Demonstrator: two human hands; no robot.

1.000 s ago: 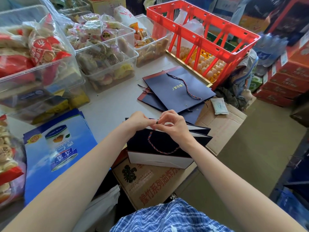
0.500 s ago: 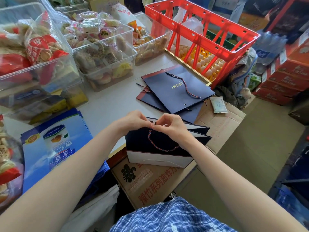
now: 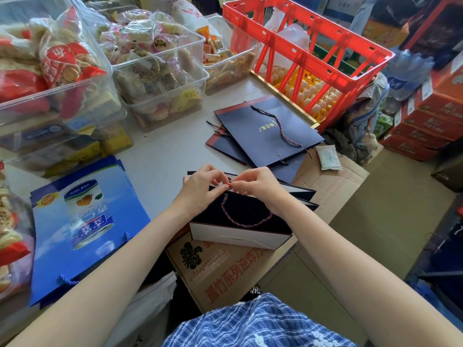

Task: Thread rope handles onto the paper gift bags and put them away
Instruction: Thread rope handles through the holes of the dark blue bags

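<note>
While left hand (image 3: 200, 186) and right hand (image 3: 258, 184) both pinch rope end (image 3: 229, 182) at top edge of navy bag (image 3: 240, 211) on carton (image 3: 225, 269), slipped pinch risks rope pulling back through hole; frayed tip may jam.

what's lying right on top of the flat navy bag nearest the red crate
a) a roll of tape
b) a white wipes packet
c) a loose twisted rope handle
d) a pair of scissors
c: a twisted rope handle lies across the face of the flat navy bag beside the red crate; the wipes packet rests on cardboard further right.
</note>
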